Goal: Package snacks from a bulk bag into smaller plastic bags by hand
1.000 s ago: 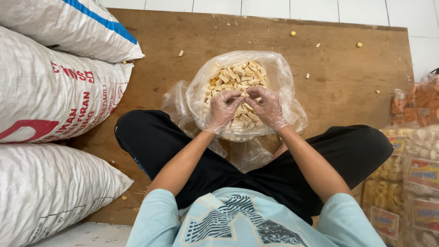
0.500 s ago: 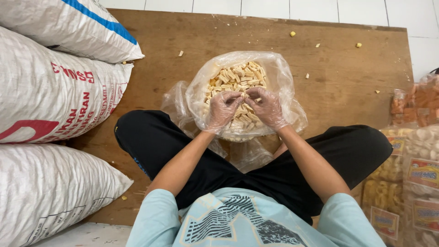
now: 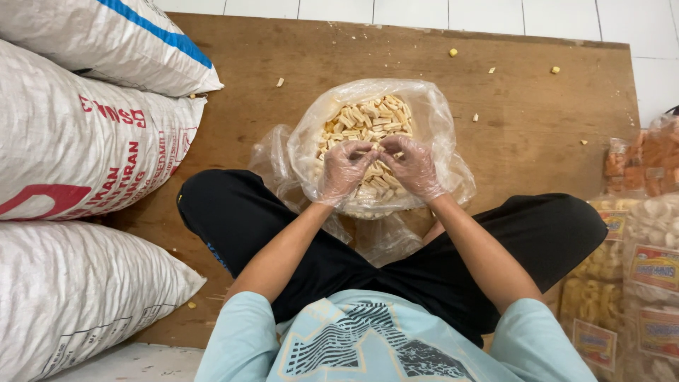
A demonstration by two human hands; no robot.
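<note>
single view, head-mounted, looking steeply down over the wearer's light blue shirt (image 3: 382,339) and crossed legs onto the brown wooden board floor (image 3: 537,106). close range. stacked white woven sacks (image 3: 78,141) fill the left edge; packaged snack bags (image 3: 643,262) the right. no second view.

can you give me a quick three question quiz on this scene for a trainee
1. True or false: both hands wear clear plastic gloves.
2. What fills the clear bag? A) pale snack sticks B) rice C) nails
3. Which side of the person are the white sacks on?

Key:
1. True: the left hand and right hand are both gloved.
2. A: snack sticks.
3. The person's left.
</note>
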